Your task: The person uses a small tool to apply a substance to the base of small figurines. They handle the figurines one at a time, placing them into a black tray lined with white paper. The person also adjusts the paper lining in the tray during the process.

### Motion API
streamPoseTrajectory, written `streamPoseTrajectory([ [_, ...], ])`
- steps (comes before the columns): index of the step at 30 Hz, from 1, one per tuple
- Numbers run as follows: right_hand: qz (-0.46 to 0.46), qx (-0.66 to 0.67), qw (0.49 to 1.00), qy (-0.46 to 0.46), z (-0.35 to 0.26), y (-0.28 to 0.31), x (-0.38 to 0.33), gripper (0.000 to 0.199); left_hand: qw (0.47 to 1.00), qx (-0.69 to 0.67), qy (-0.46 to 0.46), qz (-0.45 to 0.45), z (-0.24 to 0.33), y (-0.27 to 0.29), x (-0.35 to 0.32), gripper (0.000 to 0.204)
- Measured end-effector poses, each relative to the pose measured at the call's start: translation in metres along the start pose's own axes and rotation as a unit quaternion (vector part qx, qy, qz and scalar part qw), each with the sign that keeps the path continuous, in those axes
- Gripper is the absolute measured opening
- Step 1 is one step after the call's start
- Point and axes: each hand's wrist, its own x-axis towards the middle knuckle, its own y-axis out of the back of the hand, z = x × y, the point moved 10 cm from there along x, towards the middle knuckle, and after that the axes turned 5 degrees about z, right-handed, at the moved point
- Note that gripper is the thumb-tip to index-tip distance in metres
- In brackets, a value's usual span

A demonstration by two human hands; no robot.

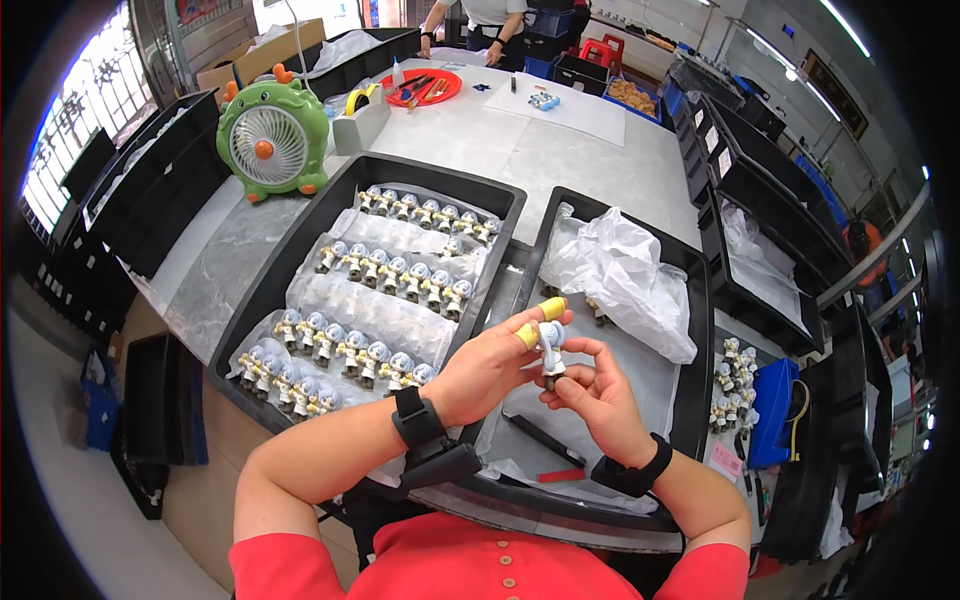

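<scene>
This is looking like a small factory or assembly workshop for toy figurines. Rows of identical little figurines (375, 290) are lying on plastic sheets in a long black tray (300, 235) at ten o'clock, and another black tray (695, 330) is holding crumpled white plastic wrap (625, 275) at one o'clock. Empty black crates (745, 170) are lining the grey surface (560, 150) toward two o'clock. A green desk fan (268, 140) is standing at eleven o'clock, and another person (480, 20) is working at twelve o'clock.
</scene>
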Motion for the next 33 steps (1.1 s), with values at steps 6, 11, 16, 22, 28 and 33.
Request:
streamPoseTrajectory([
  [6, 0.019, -0.054, 0.996, 0.064, -0.002, 0.005, 0.002, 0.038, 1.000, -0.023, 0.010, -0.015, 0.000, -0.004, -0.001, 0.053],
  [11, 0.004, 0.047, 0.999, -0.026, 0.013, 0.005, 0.004, 0.036, 1.000, -0.018, 0.007, -0.018, -0.001, -0.002, 0.000, 0.050],
  [16, -0.037, 0.118, 0.989, -0.076, 0.022, 0.000, 0.003, 0.039, 1.000, -0.003, 0.013, 0.013, -0.004, 0.004, 0.000, 0.048],
  [22, -0.055, 0.160, 0.979, -0.110, 0.023, -0.004, 0.000, 0.040, 0.999, 0.022, 0.022, 0.031, -0.004, 0.006, 0.000, 0.044],
  [28, -0.059, 0.162, 0.978, -0.116, 0.024, -0.006, 0.000, 0.041, 0.999, 0.026, 0.020, 0.042, -0.004, 0.008, 0.000, 0.043],
  [33, -0.061, 0.153, 0.980, -0.110, 0.022, -0.006, 0.000, 0.041, 0.999, 0.027, 0.021, 0.033, -0.003, 0.007, -0.001, 0.043],
])
